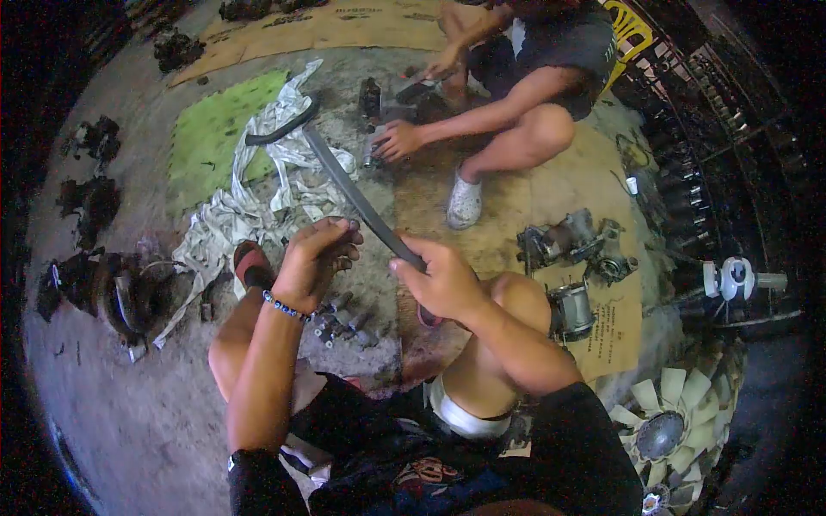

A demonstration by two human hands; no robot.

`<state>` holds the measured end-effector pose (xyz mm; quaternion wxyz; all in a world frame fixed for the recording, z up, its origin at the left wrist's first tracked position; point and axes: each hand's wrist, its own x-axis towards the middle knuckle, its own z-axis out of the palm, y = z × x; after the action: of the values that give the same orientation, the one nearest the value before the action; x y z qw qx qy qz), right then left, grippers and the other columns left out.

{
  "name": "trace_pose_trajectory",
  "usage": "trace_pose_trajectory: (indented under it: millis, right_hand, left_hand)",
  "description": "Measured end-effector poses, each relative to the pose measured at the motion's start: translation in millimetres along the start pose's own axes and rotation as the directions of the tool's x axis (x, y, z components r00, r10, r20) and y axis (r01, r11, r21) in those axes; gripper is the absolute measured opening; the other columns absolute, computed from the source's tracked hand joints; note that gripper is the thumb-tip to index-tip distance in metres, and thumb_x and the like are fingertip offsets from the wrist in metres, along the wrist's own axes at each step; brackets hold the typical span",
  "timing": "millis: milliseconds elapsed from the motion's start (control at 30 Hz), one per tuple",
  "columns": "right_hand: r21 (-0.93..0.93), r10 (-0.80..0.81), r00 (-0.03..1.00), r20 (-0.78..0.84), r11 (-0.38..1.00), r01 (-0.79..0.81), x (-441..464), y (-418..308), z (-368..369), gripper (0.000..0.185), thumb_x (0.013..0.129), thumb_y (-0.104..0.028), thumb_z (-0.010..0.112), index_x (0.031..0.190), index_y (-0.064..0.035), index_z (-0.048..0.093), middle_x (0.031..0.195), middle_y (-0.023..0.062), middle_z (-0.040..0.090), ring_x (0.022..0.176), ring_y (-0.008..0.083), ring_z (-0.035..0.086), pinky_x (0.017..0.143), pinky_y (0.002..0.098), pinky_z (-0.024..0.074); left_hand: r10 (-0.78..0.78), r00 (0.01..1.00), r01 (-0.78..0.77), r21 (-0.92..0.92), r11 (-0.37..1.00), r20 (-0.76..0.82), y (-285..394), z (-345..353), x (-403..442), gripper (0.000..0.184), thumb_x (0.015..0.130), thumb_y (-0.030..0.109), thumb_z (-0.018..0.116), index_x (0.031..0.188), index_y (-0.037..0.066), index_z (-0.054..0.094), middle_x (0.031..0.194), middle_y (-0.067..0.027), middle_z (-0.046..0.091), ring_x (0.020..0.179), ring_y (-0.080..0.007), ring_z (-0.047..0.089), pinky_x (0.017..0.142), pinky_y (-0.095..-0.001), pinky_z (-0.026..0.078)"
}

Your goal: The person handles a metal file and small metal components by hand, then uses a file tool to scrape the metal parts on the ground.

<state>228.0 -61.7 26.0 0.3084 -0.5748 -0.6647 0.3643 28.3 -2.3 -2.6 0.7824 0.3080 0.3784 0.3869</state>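
My right hand [443,279] is closed around the lower end of a long, dark grey flat bar [344,182]. The bar slants up and away to the left, over white rags [297,163]. At its far tip shows a curved black piece [284,127]; I cannot tell whether the two are joined. My left hand [320,258], with a beaded bracelet at the wrist, is raised left of the bar and apart from it. Its fingers are curled with the fingertips close together, around something too small to make out. Small metal parts [344,322] lie on the floor below my hands.
Opposite me a co-worker's hand [397,140] rests on a metal part. Greasy engine parts [129,297] lie at left. Metal housings [572,241] sit on cardboard [615,327] at right, near a fan [662,430]. A green mat [202,138] lies beyond the rags.
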Motion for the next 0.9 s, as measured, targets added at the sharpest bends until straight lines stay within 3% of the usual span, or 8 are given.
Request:
trace_pose_trajectory:
  millis: [167,267,600,667,767,900]
  right_hand:
    - [-0.03,-0.054,0.998,-0.021,0.998,0.053,1.1,7.7,1.9,0.03,0.084,-0.013,0.059,0.11,0.0017,0.058,0.077,0.0109,0.062,0.07,0.0101,0.053,0.065,0.0286,0.0462]
    - [-0.07,-0.125,0.986,-0.114,0.991,0.118,4.1,10.8,5.9,0.02,0.08,-0.025,0.059,0.094,-0.0108,0.061,0.058,0.0125,0.057,0.056,0.0331,0.059,0.054,0.0427,0.0453]
    - [-0.137,-0.078,0.991,-0.107,0.989,0.063,5.5,6.6,8.4,0.02,0.08,-0.024,0.06,0.095,-0.0121,0.062,0.059,0.0134,0.058,0.056,0.0335,0.059,0.054,0.0434,0.0456]
    - [-0.202,-0.045,0.995,-0.088,0.979,0.026,5.9,-5.5,4.1,0.019,0.08,-0.023,0.059,0.095,-0.0122,0.062,0.059,0.0134,0.058,0.057,0.0335,0.059,0.054,0.0434,0.0457]
    - [-0.262,-0.126,0.988,-0.092,0.96,0.098,8.7,-13.2,3.2,0.027,0.079,-0.015,0.06,0.105,-0.0048,0.061,0.067,0.0206,0.058,0.059,0.036,0.059,0.053,0.041,0.0452]
    - [-0.294,-0.12,0.987,-0.106,0.952,0.085,12.0,-19.9,5.6,0.027,0.077,-0.014,0.06,0.103,-0.0062,0.062,0.068,0.0214,0.058,0.062,0.0386,0.059,0.054,0.0441,0.0456]
  left_hand:
    - [0.044,0.997,-0.042,0.036,0.998,-0.06,0.3,3.5,-1.3,0.021,0.085,0.023,0.061,0.091,0.003,0.06,0.081,-0.0053,0.062,0.068,-0.0127,0.057,0.062,-0.0243,0.044]
    - [0.074,0.994,-0.066,0.09,0.994,-0.086,0.0,3.5,0.2,0.021,0.085,0.023,0.062,0.09,0.003,0.06,0.079,-0.0049,0.063,0.066,-0.0119,0.057,0.062,-0.0239,0.044]
    - [0.216,0.961,-0.174,0.231,0.957,-0.171,-5.4,6.1,2.9,0.024,0.086,0.021,0.061,0.09,-0.002,0.061,0.077,-0.0062,0.063,0.064,-0.012,0.057,0.061,-0.0241,0.045]
    - [0.214,0.96,-0.178,0.196,0.964,-0.18,-4.0,6.8,2.2,0.023,0.086,0.02,0.061,0.089,-0.002,0.061,0.076,-0.0068,0.062,0.065,-0.0129,0.057,0.061,-0.0249,0.045]
    - [0.214,0.958,-0.191,0.131,0.973,-0.191,-0.9,4.1,1.5,0.022,0.086,0.02,0.061,0.088,-0.002,0.061,0.076,-0.0079,0.062,0.066,-0.0144,0.058,0.062,-0.0263,0.046]
    - [0.186,0.962,-0.202,-0.064,0.977,-0.199,0.1,-3.6,-0.8,0.023,0.084,0.021,0.062,0.087,-0.002,0.062,0.077,-0.0086,0.062,0.067,-0.0162,0.059,0.063,-0.0277,0.048]
